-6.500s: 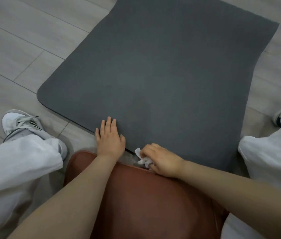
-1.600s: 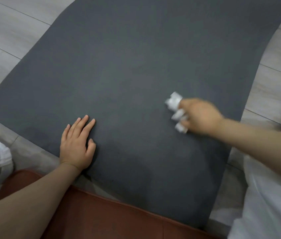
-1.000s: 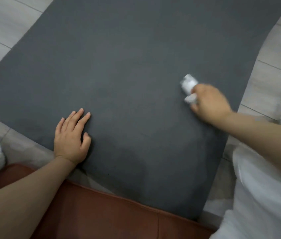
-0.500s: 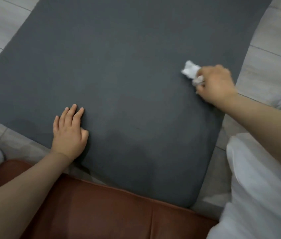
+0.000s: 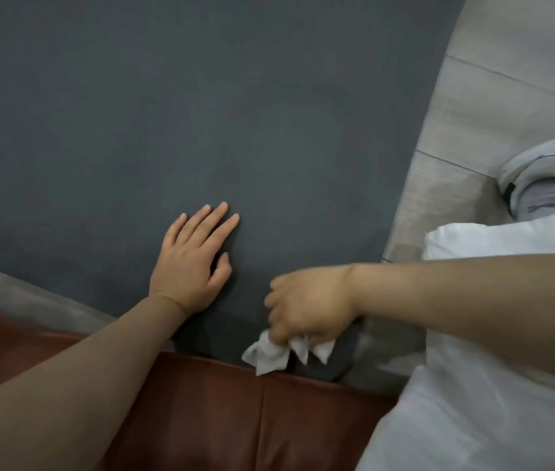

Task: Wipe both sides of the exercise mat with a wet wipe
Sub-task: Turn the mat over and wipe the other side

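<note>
A dark grey exercise mat [image 5: 201,113] lies flat on the floor and fills most of the view. My left hand [image 5: 191,263] rests palm down on its near part, fingers straight and slightly spread. My right hand [image 5: 306,305] is at the mat's near right corner, fingers curled round a crumpled white wet wipe [image 5: 279,353] that hangs out below the fist against the mat's near edge.
A brown leather seat [image 5: 201,413] runs along the bottom, just in front of the mat's near edge. My white-trousered right leg [image 5: 490,402] and white shoe [image 5: 548,175] are at the right. Pale floor boards [image 5: 507,79] flank the mat.
My right hand has swept the wipe from the mat's right edge back toward me to the near right corner. My left hand stays pressed on the mat. The view has shifted left.
</note>
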Motion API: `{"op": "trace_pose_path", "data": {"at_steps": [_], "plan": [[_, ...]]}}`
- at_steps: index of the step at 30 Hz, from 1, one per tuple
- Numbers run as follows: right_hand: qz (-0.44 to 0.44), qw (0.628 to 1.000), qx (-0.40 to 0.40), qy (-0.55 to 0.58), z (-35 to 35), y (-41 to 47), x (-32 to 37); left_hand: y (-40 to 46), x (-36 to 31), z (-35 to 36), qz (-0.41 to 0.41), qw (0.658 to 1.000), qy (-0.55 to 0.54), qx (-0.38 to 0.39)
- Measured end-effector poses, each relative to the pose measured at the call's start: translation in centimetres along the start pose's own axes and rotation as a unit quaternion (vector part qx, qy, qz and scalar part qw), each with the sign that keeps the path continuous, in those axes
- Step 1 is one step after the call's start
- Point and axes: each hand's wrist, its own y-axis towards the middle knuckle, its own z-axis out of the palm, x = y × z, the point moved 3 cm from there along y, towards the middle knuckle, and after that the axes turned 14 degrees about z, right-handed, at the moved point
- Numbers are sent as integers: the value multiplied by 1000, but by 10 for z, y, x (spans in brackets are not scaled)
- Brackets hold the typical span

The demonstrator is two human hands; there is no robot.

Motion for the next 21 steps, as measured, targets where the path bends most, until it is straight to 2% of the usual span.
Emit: {"op": "trace_pose_path", "data": {"at_steps": [2,3,4,5,7,8,9,10,11,12,14,16,17,19,20,21], "plan": [[80,990,-114,-11,-17,-12,-47,2,-1,-1,0,1000,1,-9],[163,972,-167,-17,-28,-24,-79,2,-1,-1,1,1000,2,-11],[282,938,-202,-16,-41,-40,-112,2,-1,-1,3,1000,2,-12],[416,883,-215,-14,-50,-62,-144,2,-1,-2,3,1000,1,-12],[636,739,-219,-16,-51,-112,-195,2,-2,-2,0,1000,4,-11],[709,669,-222,-1,-47,-134,-208,2,-2,-2,-1,1000,6,-9],[754,615,-229,24,-41,-146,-215,2,-2,-2,-2,1000,6,-8],[768,592,-239,50,-35,-147,-214,2,-2,-2,-3,1000,7,-8],[751,608,-246,74,-32,-139,-207,2,-2,-2,-3,1000,9,-8],[716,645,-246,104,-31,-124,-192,2,-2,-2,-2,1000,11,-7],[605,756,-199,151,-29,-89,-141,2,-1,-2,0,1000,9,-4],[434,885,-78,147,-17,-56,-67,2,-1,-2,-1,1000,9,0],[342,929,11,139,-9,-44,-31,2,-1,-2,0,1000,9,3],[163,972,158,68,9,-30,14,2,-1,-2,1,1000,13,5],[104,979,173,32,13,-25,22,2,-1,-2,0,1000,13,5],[68,987,148,17,12,-22,20,2,0,-2,0,1000,12,3]]}}
